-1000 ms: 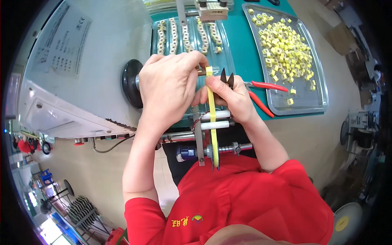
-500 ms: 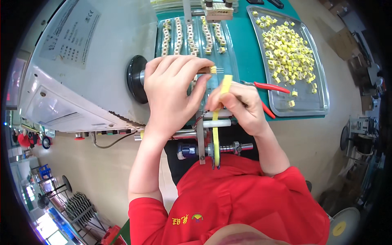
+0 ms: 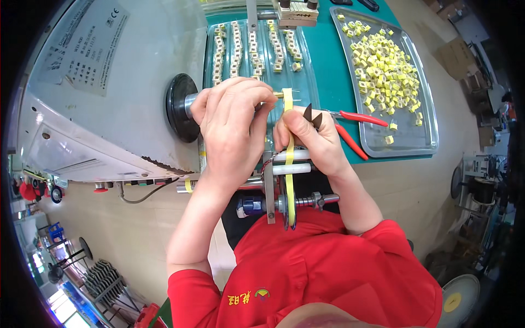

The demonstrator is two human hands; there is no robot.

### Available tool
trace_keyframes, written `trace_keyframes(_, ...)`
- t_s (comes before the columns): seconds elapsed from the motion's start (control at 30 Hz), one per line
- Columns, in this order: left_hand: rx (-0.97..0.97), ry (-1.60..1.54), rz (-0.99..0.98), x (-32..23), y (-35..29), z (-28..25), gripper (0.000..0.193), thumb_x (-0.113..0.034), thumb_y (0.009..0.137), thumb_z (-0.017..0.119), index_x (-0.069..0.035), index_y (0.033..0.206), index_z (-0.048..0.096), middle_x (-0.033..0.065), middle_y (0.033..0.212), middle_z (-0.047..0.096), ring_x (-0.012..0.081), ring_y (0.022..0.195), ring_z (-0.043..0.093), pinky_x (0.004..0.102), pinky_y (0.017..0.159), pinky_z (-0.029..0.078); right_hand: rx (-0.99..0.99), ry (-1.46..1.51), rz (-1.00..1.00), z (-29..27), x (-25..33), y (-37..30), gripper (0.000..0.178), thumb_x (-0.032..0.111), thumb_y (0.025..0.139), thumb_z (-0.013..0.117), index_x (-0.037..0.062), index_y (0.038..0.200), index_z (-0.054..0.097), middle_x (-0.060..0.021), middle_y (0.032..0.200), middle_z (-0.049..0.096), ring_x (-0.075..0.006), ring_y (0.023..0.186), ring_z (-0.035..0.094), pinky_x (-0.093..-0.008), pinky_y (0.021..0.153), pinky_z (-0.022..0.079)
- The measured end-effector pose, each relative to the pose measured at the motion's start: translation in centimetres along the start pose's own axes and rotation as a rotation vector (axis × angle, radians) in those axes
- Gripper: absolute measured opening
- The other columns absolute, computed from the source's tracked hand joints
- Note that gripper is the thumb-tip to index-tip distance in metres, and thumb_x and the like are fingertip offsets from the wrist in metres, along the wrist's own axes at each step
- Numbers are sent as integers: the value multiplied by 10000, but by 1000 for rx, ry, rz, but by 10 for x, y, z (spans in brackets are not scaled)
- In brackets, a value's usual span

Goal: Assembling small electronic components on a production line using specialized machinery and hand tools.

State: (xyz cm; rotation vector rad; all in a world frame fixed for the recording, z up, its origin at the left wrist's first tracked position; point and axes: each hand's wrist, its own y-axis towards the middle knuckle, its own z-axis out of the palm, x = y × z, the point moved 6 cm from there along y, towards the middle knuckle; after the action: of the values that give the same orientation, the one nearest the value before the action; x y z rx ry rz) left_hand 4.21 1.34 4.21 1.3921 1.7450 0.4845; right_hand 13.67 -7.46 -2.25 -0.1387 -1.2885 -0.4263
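My left hand [image 3: 232,126] reaches across the winding machine's shaft. Its thumb and fingertips are closed round the spindle end, right beside a small bobbin, whose thin pins poke out to the right. A strip of yellow tape [image 3: 290,150] runs up from a tape roll [image 3: 291,210] below, and its free end lies over the bobbin, hiding most of it. My right hand [image 3: 311,136] pinches the tape just under that end. Two dark pointed blades of small scissors [image 3: 313,116] stick out from the same hand; their handles are hidden in the palm.
Red-handled pliers [image 3: 355,131] lie right of my right hand. A metal tray [image 3: 402,143] holds a heap of yellow bobbins. Behind my hands, rows of bobbins stand in a clear tray [image 3: 306,52]. The grey winding machine [image 3: 131,109] with its black handwheel [image 3: 180,107] fills the left.
My right hand has brought the tape end up and left against the bobbin. The scissor blades now show above its fingers. My left fingertips have shifted slightly left along the spindle.
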Motion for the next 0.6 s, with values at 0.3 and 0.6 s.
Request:
trace_keyframes(0.3,-4,21,64,0,4,0,274,17,709,735,-144,915,655,-18,930,671,172,941,618,324,867,370,-8,-38,1,0,0,-1,404,252,1029,467,6,752,627,-30,692,636,-73,654,570,-241,616,459)
trace_keyframes(0.6,2,139,180,-6,10,2,250,-49,697,687,-167,917,691,-31,907,651,170,913,614,337,831,399,-15,-78,8,-3,1,-1,417,261,1026,454,-21,769,621,-76,706,628,-123,670,602,-252,601,465)
